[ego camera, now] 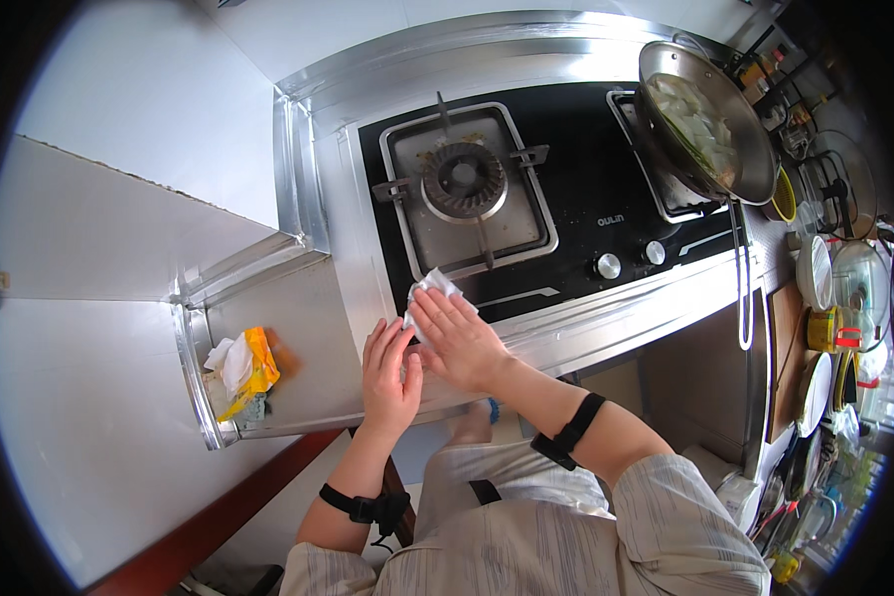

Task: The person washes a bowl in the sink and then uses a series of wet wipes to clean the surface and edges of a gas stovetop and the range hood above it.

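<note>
My right hand (458, 339) lies flat over a crumpled white tissue (433, 281) and presses it on the front left corner of a black glass gas hob (574, 179). Beside it, to the left, my left hand (389, 372) hovers above the counter edge with its fingers slightly spread. Its fingertips come close to the tissue; whether they touch it I cannot tell. Behind my hands is the left gas burner (464, 177), with bare pan supports and brownish stains around it. Two silver control knobs (608, 266) sit to the right of my hands.
A steel wok (752, 141) with pale food pieces stands on the right burner, its long wire handle (745, 298) reaching past the front edge. An orange and yellow wrapper (263, 363) with white tissues lies on the left counter (305, 320). Bowls and a yellow tin (822, 329) crowd the right side.
</note>
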